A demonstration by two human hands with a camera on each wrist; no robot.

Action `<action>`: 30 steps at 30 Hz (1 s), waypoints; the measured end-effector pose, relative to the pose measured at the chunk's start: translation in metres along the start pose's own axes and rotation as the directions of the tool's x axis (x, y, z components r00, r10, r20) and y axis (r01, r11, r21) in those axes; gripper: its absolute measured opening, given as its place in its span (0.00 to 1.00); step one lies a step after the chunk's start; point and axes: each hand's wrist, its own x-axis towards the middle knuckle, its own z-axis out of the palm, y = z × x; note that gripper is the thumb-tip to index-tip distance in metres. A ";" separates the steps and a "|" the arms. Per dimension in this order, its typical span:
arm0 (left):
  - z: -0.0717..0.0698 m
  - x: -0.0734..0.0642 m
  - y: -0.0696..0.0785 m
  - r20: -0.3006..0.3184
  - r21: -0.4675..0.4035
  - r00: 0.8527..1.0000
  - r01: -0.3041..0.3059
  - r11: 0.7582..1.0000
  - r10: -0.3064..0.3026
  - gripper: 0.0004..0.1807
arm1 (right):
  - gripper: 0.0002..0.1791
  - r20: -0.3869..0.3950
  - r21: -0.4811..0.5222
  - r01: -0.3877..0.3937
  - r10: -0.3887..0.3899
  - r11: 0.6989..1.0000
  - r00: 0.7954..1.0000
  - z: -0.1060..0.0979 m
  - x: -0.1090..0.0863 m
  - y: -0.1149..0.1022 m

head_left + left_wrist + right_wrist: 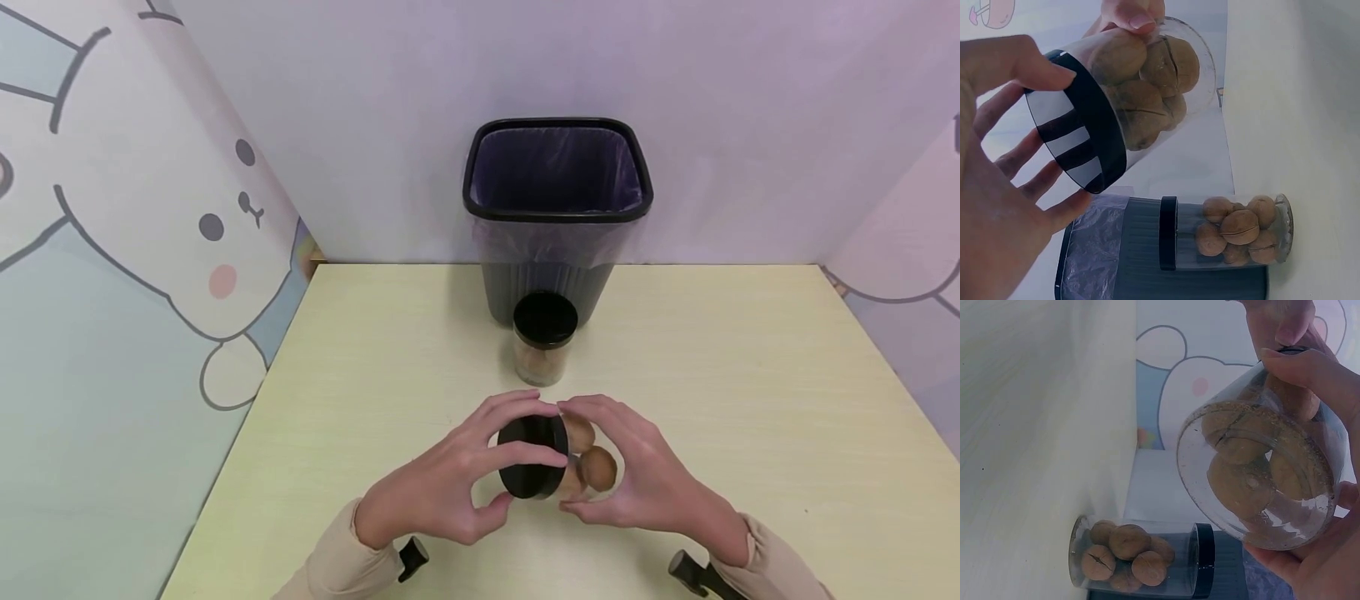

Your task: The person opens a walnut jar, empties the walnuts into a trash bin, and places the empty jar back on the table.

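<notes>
You hold a tilted walnut jar (1141,87) between both hands, above the table (360,358).
Your left hand (459,471) has its fingers spread round the black lid (1099,125); your right hand (656,475) grips the clear body, walnuts (1175,69) showing inside. Expect it stiff, smooth enough to slip and moderately weighty; glass or plastic you cannot tell, so treat it as breakable. Best to keep the body cradled firmly below the lid and take the lid by its rim.
</notes>
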 end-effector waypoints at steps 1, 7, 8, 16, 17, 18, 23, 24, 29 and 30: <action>0.000 0.000 0.000 -0.005 0.002 1.000 -0.003 1.000 0.003 0.39 | 0.52 -0.003 0.000 0.004 -0.004 1.000 1.000 0.000 0.000 0.000; 0.001 0.000 -0.001 -0.038 0.001 0.999 -0.013 1.000 0.013 0.39 | 0.52 -0.008 0.004 0.016 -0.016 1.000 1.000 0.001 0.000 -0.001; 0.001 0.000 -0.002 -0.043 -0.003 0.999 -0.007 1.000 0.007 0.39 | 0.52 -0.007 0.005 0.017 -0.017 1.000 1.000 0.001 0.000 -0.001; 0.005 -0.005 -0.002 -0.081 -0.057 0.989 0.123 0.991 -0.127 0.39 | 0.52 -0.017 -0.008 0.028 -0.028 1.000 0.999 0.001 -0.001 -0.002; 0.005 -0.005 -0.002 -0.090 -0.063 0.986 0.137 0.989 -0.142 0.39 | 0.52 -0.018 -0.011 0.029 -0.030 1.000 0.999 0.001 -0.002 -0.002; 0.006 -0.006 -0.002 -0.099 -0.071 0.983 0.150 0.986 -0.156 0.39 | 0.52 -0.020 -0.013 0.030 -0.031 0.999 0.999 0.001 -0.002 -0.002; 0.008 -0.007 -0.002 -0.135 -0.085 0.972 0.181 0.980 -0.191 0.40 | 0.51 -0.021 -0.027 0.028 -0.029 0.999 0.999 0.001 -0.003 -0.003; 0.009 -0.007 -0.002 -0.141 -0.086 0.970 0.186 0.979 -0.197 0.40 | 0.51 -0.020 -0.030 0.026 -0.027 0.999 0.999 0.001 -0.003 -0.004; 0.011 -0.009 -0.002 -0.151 -0.099 0.958 0.229 0.968 -0.243 0.41 | 0.51 -0.015 -0.042 0.017 -0.018 0.999 1.000 0.001 -0.004 -0.005; 0.011 -0.009 -0.002 -0.152 -0.101 0.956 0.236 0.966 -0.250 0.41 | 0.51 -0.016 -0.042 0.019 -0.019 0.999 1.000 0.001 -0.004 -0.005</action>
